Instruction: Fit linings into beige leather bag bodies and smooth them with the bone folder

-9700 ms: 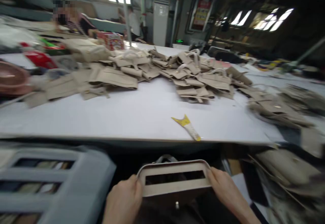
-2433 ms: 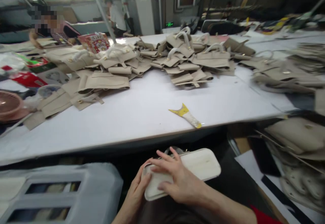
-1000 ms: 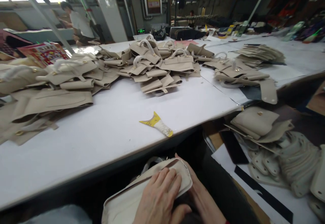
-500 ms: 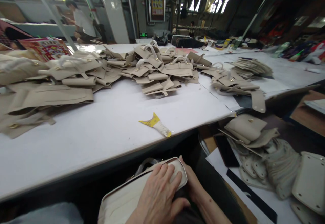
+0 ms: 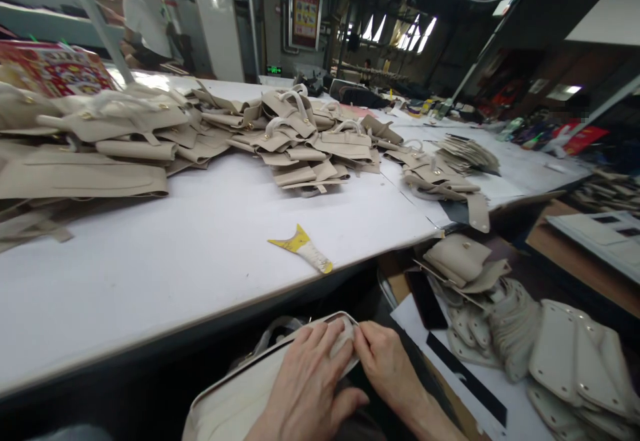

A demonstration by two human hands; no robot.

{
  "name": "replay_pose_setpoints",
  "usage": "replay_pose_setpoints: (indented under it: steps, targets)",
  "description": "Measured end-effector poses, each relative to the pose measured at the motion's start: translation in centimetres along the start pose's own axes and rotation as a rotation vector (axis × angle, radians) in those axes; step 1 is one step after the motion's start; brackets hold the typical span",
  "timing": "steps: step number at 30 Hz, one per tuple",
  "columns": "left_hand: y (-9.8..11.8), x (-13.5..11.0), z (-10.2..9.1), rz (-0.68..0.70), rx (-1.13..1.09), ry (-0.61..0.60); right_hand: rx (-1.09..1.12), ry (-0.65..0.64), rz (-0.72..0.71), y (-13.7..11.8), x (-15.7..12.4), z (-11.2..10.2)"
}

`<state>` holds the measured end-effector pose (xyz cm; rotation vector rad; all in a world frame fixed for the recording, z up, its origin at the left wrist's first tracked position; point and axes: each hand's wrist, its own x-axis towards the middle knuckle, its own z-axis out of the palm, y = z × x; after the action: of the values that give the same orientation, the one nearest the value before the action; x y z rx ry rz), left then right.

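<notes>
A cream-beige handbag (image 5: 235,388) with a dark-edged seam and a looped handle (image 5: 280,324) lies low in front of me, below the table edge. My left hand (image 5: 313,368) rests flat across its pale side near the right end, fingers stretched and thumb apart. At that end, my right hand (image 5: 387,361) has its fingers closed on the rim of the bag at the corner. The fingertips of the right hand are partly hidden. A yellow-and-white scraper-shaped piece (image 5: 303,249) sits near the front edge of the table, beyond both hands.
Beige bag bodies with handles (image 5: 320,141) are heaped along the white table (image 5: 200,274). On the lower right surface lie stacked cream flaps (image 5: 570,348), a dark phone-like slab (image 5: 427,299) and a black strip (image 5: 467,378). A person (image 5: 143,24) sits at the back left.
My right hand has come from behind the bag's end to grip the rim at its corner. The left hand stays on the side. The view has shifted slightly right.
</notes>
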<state>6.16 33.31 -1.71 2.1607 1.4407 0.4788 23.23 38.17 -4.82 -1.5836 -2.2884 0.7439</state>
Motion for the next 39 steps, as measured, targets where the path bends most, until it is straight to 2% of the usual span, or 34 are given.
replay_pose_setpoints:
  steps: [5, 8, 13, 18, 21, 23, 26, 29, 35, 39]
  targets:
    - [0.2, 0.2, -0.3, 0.005, -0.053, -0.012, -0.064, 0.059, -0.008, -0.2, 0.3, 0.7]
    - [0.1, 0.0, -0.4, 0.02, -0.058, -0.001, -0.084, 0.048, -0.018, -0.5, 0.1, 0.6]
    - [-0.3, 0.0, -0.9, 0.042, -0.04, -0.006, 0.11, 0.014, 0.008, -1.0, -0.6, -0.3]
    - [-1.0, 1.8, -1.9, 0.122, 0.015, -0.051, 0.277, 0.018, 0.041, -1.2, -1.0, -1.0]
    - [-1.7, 3.0, -2.1, 0.102, -0.049, -0.068, 0.386, 0.017, 0.103, -0.6, -0.8, -0.9]
    - [-2.1, 3.8, -2.3, 0.07, -0.085, -0.054, 0.546, -0.012, 0.193, 0.1, -0.4, -0.9]
    - [-2.7, 4.7, -2.7, 0.027, -0.118, -0.004, 0.838, -0.122, 0.371, 0.7, 0.4, -0.9]
    - [-3.5, 5.5, -3.1, 0.003, -0.136, 0.022, 1.002, -0.203, 0.463, 0.5, 1.1, -1.1]
    - [-5.0, 6.1, -2.3, 0.014, -0.147, -0.065, 1.076, -0.35, 0.447, 0.0, 1.4, -1.4]
    - [-5.1, 6.6, -1.6, 0.018, -0.154, -0.088, 1.092, -0.396, 0.446, 0.4, 1.3, -1.5]
